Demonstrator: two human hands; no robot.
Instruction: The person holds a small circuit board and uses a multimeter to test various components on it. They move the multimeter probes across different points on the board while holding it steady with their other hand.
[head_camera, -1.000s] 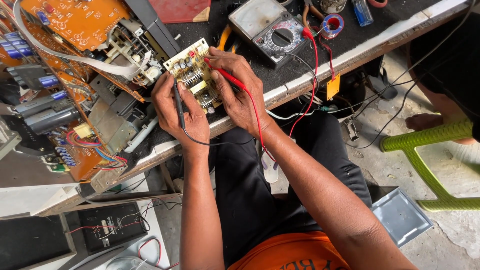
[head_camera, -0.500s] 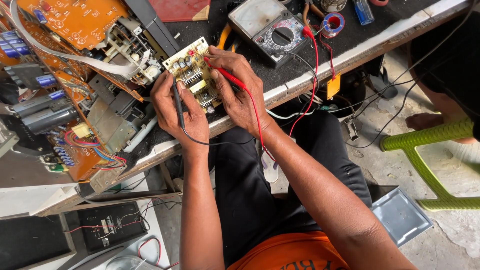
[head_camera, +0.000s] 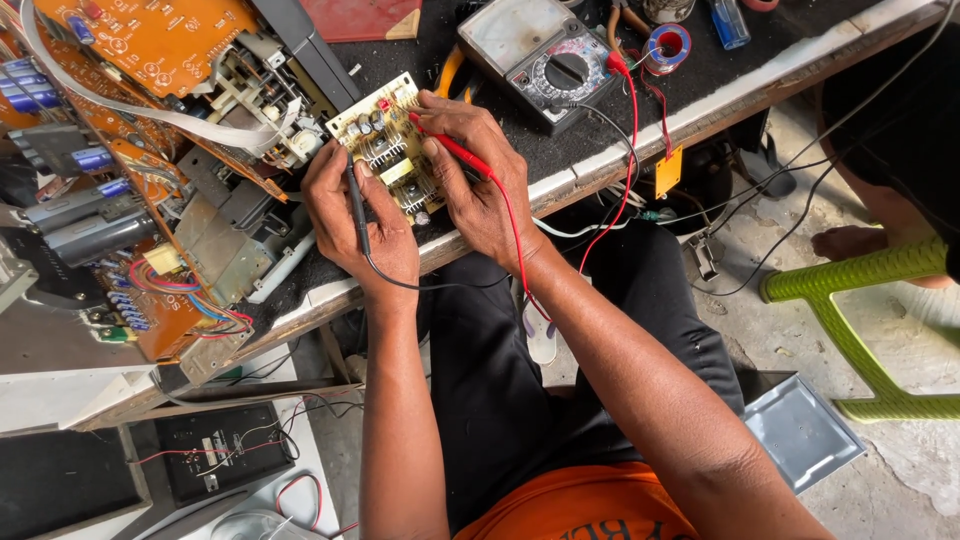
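A small cream circuit board (head_camera: 385, 140) with several components lies on the black bench top between my hands. My left hand (head_camera: 360, 225) holds a black test probe (head_camera: 355, 200), tip against the board's left part. My right hand (head_camera: 478, 190) grips a red test probe (head_camera: 455, 150), its tip on the board's upper middle. Red and black leads run from the probes to an analog multimeter (head_camera: 540, 55) lying just behind my right hand.
An opened amplifier chassis with orange circuit boards (head_camera: 150, 50) and coloured wires fills the bench's left. A solder spool (head_camera: 668, 45) lies by the meter. A green plastic stool (head_camera: 860, 290) and another person's foot (head_camera: 850, 240) are on the right; a metal cover (head_camera: 800, 430) lies on the floor.
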